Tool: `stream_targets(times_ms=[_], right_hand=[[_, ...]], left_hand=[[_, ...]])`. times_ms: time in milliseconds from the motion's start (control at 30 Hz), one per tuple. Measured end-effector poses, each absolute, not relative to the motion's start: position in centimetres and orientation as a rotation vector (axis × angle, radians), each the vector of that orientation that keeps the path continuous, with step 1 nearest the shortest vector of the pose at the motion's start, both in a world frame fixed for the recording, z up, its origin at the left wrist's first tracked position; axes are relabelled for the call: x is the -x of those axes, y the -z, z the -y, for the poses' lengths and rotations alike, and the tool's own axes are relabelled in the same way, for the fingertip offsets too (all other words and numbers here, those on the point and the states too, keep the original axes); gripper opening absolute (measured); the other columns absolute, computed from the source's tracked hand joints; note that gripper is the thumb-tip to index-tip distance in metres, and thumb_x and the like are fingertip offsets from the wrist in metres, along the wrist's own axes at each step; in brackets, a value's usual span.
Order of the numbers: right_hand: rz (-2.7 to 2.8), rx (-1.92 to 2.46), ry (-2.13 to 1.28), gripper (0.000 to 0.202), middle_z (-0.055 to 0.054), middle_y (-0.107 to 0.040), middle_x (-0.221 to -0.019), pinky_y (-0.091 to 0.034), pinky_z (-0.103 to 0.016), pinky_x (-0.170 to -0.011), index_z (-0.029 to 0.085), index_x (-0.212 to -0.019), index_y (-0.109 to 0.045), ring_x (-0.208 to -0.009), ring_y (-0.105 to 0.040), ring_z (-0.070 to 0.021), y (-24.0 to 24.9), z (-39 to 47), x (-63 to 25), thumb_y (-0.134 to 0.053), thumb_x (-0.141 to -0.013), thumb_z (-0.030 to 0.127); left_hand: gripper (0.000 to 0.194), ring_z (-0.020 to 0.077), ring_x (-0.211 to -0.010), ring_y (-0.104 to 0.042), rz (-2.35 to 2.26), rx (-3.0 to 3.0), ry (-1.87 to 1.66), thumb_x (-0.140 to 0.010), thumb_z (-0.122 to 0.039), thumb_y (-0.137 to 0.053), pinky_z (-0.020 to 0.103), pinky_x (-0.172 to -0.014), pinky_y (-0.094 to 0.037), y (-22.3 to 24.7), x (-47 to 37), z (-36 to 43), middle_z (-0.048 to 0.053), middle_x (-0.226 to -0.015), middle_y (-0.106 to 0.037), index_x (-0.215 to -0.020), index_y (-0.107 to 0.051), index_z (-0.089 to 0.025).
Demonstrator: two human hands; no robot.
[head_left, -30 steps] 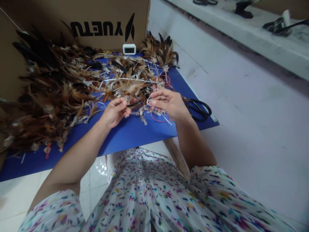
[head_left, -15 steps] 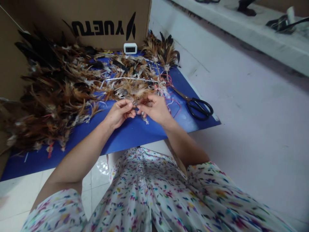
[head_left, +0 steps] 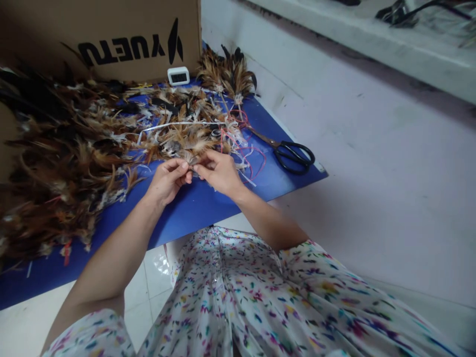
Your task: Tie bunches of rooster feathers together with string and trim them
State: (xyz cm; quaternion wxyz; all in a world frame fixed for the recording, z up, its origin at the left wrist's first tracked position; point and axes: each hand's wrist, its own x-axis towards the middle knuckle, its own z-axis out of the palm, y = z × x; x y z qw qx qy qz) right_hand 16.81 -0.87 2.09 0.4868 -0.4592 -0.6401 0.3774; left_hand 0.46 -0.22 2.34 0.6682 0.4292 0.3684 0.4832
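Close together over the front of the blue tabletop point(head_left: 178, 213), my two hands pinch the base of a small feather bunch point(head_left: 191, 159). My left hand point(head_left: 169, 181) has thumb and forefinger pressed together at its left side. From the right, my right hand point(head_left: 219, 171) pinches the same spot, its fingers curled. Exactly what lies between the fingertips is mostly hidden. Just beyond them spread loose brown and grey feathers point(head_left: 186, 136). Beside my right hand lie tangled red string point(head_left: 256, 148) and white plastic strips point(head_left: 234, 131).
A large heap of brown and black feathers point(head_left: 67, 148) covers the left side. Black-handled scissors point(head_left: 293, 157) rest at the right edge. Feather bundles on sticks point(head_left: 228, 74) lie behind, near a small white digital clock point(head_left: 178, 76) and a cardboard box point(head_left: 122, 29). A wall point(head_left: 353, 148) rises to the right.
The camera view has turned to the right, so the table appears shifted left. My hands stay together; the right fingers have closed in nearer to the left fingertips.
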Motion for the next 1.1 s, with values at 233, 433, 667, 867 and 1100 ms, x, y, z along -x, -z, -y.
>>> stream_targets(times_ms=[233,433,667,867,1100], right_hand=[[1.64,1.222,-0.6,0.011,-0.002,-0.071,-0.085,-0.053,-0.03,-0.074,0.02,-0.089,-0.068,-0.076,-0.065,-0.0151,-2.7,0.8,-22.4,-0.06,-0.087,0.025],[1.791,1.895,0.091,0.024,-0.015,-0.069,-0.109,-0.05,-0.044,-0.093,0.017,-0.104,-0.071,-0.101,-0.064,-0.0292,-2.9,0.4,-33.6,-0.055,-0.087,0.02],[1.954,2.269,0.056,0.04,-0.017,-0.069,-0.116,-0.05,-0.041,-0.09,0.016,-0.126,-0.067,-0.1,-0.065,-0.03,-2.1,0.5,-37.9,-0.056,-0.088,0.022],[2.036,2.262,0.112,0.046,-0.018,-0.069,-0.106,-0.05,-0.041,-0.082,0.013,-0.125,-0.059,-0.09,-0.064,-0.0305,-2.4,0.0,-38.3,-0.062,-0.08,0.022],[1.867,2.112,0.069,0.048,-0.014,-0.063,-0.102,-0.05,-0.041,-0.078,0.015,-0.122,-0.054,-0.083,-0.059,-0.0264,-1.5,0.7,-38.7,-0.063,-0.076,0.026]], left_hand=[[0.034,0.0082,-0.049,-0.059,-0.864,-0.923,-1.111,-0.057,-0.028,-0.093,0.017,-0.048,-0.052,-2.5,-0.5,0.2,0.0,-0.058,-0.066,-0.065,-0.063,-0.014],[0.026,0.0085,-0.051,-0.062,-0.897,-0.872,-1.118,-0.062,-0.019,-0.088,0.017,-0.048,-0.052,-2.7,-0.6,0.2,0.001,-0.064,-0.069,-0.064,-0.062,-0.014],[0.027,0.0104,-0.061,-0.066,-0.978,-0.857,-1.129,-0.065,-0.017,-0.084,0.016,-0.048,-0.054,-2.6,-0.5,-0.1,0.002,-0.069,-0.07,-0.064,-0.058,-0.014],[0.026,0.0111,-0.066,-0.068,-0.996,-0.867,-1.15,-0.067,-0.018,-0.084,0.015,-0.05,-0.056,-2.7,-0.4,-0.1,0.003,-0.073,-0.071,-0.065,-0.059,-0.015],[0.022,0.0115,-0.069,-0.071,-1.029,-0.849,-1.146,-0.072,-0.014,-0.08,0.016,-0.056,-0.059,-3.1,-0.6,0.0,0.002,-0.074,-0.071,-0.065,-0.059,-0.015]])
